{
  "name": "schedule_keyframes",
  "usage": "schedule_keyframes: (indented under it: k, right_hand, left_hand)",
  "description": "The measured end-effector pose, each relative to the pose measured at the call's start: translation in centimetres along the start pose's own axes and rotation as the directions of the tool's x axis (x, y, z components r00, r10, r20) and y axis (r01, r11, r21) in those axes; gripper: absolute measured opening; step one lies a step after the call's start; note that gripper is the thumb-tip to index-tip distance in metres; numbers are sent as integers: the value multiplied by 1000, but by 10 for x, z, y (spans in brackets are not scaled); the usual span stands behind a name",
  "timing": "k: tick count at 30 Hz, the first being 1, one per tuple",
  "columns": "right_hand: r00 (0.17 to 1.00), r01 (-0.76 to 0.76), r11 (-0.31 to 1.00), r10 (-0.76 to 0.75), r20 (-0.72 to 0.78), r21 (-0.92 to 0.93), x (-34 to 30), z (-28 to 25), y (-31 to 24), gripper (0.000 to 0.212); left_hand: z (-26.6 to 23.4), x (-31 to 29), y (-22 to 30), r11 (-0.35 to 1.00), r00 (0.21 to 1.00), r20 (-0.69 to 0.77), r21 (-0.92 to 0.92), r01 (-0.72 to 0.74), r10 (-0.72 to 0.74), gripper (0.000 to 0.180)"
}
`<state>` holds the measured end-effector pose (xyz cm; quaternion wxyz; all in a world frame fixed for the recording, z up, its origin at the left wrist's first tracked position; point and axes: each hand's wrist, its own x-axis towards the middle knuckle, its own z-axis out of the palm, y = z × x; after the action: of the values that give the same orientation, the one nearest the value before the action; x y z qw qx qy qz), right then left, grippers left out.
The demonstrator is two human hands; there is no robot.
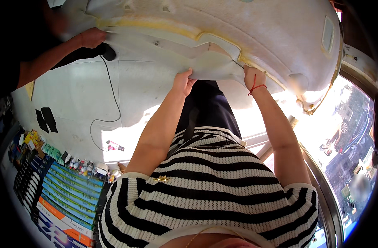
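Observation:
A large, curved, pale moulded panel [280,41], resembling a car headliner, spans the top of the view, with yellowish glue along its near edge. From that edge hangs a flap of light grey fabric [168,53], stretched toward me. My left hand [183,83] pinches the near edge of the fabric, thumb on top. Close against the panel's rim, my right hand [254,78], with a red string on the wrist, is closed on the fabric's right end; its fingertips are partly hidden. At the far left a co-worker's hand [93,38] grips the same fabric.
A black cord [115,97] runs over the pale floor to a pink-and-white tool [114,146]. Two black pads [48,119] lie to the left. Bottles [79,163] and stacked boxes [69,198] stand at lower left. Bright glass [348,136] is on the right.

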<state>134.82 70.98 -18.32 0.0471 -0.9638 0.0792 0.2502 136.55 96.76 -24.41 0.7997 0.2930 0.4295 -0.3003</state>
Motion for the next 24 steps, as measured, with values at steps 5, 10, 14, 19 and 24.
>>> schedule_keyframes:
  k: [5,10,14,19,24]
  right_hand:
    - [999,-19,999,20,-25,34,5,13,-6,22]
    - [1000,16,999,-15,20,-29,-4,7,-3,24]
    - [989,126,976,-111,93,-179,-23,-4,28,21]
    - [966,258,924,-245,82,-282,-6,1,31,16]
    - [935,354,895,-328,137,-271,5,-6,47,18]
  left_hand:
    - [-1,0,1,1000,1000,15,9,15,-16,19]
    - [1,-6,5,1000,1000,-12,19,17,-17,18]
    - [-12,-3,0,999,999,4,0,41,-41,18]
    - [-9,-15,-4,998,999,11,-49,33,-33,18]
    - [9,-20,-14,994,997,-26,-80,-79,77,18]
